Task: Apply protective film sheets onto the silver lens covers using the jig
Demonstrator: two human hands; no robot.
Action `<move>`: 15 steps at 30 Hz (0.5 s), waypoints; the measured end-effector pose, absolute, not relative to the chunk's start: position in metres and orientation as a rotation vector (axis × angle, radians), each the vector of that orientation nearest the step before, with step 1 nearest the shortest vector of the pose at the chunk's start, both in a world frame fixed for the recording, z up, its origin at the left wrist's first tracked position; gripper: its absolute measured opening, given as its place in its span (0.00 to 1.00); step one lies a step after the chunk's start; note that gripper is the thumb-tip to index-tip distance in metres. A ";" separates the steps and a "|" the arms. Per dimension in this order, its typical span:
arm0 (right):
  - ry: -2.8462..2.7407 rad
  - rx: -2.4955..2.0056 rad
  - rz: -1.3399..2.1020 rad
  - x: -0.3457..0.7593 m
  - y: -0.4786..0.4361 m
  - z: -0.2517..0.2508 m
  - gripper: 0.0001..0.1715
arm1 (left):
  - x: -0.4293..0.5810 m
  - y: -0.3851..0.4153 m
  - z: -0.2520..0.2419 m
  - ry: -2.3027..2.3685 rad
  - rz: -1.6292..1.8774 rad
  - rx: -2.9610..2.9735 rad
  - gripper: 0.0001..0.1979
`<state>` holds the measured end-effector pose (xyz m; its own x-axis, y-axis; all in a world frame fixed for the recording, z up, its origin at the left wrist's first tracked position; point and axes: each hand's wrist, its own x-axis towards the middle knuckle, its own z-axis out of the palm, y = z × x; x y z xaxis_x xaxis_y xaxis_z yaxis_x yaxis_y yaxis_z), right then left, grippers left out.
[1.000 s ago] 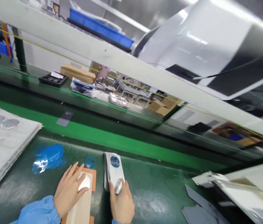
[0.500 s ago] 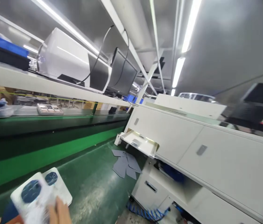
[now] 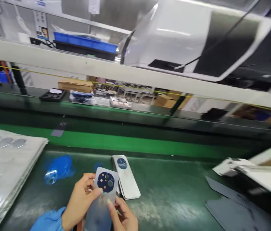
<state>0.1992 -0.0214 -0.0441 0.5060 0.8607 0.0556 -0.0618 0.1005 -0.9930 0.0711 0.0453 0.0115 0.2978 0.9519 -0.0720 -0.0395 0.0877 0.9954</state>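
My left hand [image 3: 81, 199], in a blue sleeve, pinches the upper left edge of a phone back cover [image 3: 97, 210] between thumb and fingers. The cover is pale and frosted, with a dark round camera plate full of holes near its top. On its right edge, my right hand [image 3: 123, 215] grips it with the thumb across the front. Just behind lies a small stack of white phone back covers [image 3: 131, 183], the top one with a dark blue camera circle. Left of my hands, a crumpled blue film [image 3: 62, 166] with a shiny round piece rests on the green bench.
A thick pile of whitish sheets [image 3: 3, 173] with round discs on top lies at left. Flat grey pieces [image 3: 231, 211] are at right, beside a white machine's tray [image 3: 267, 176]. A shelf beam [image 3: 77, 64] crosses above, carrying a white machine [image 3: 173, 35].
My view has swung left and down, from the white cabinets to the bench. The phone back cover is now in both my hands, in front of the white stack.
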 end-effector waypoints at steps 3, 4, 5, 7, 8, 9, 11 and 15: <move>-0.888 -1.295 0.884 0.191 -0.025 -0.043 0.21 | 0.072 0.046 0.010 0.997 0.961 1.216 0.20; -0.936 -1.310 0.856 0.189 -0.025 -0.041 0.19 | 0.072 0.046 0.010 1.015 0.976 1.237 0.20; -0.988 -1.324 0.817 0.188 -0.025 -0.038 0.17 | 0.072 0.046 0.010 1.028 0.991 1.264 0.20; -1.112 -1.341 0.748 0.187 -0.025 -0.029 0.15 | 0.070 0.046 0.012 1.049 1.008 1.311 0.21; -1.166 -1.351 0.727 0.187 -0.025 -0.024 0.14 | 0.068 0.046 0.014 1.058 1.002 1.321 0.22; -1.207 -1.362 0.726 0.188 -0.026 -0.019 0.13 | 0.066 0.047 0.015 1.074 0.979 1.322 0.23; -1.190 -1.404 0.750 0.187 -0.025 -0.010 0.10 | 0.060 0.049 0.015 1.147 0.905 1.296 0.31; -0.980 -1.442 0.822 0.188 -0.017 -0.006 0.09 | 0.051 0.058 0.000 1.162 0.715 1.172 0.53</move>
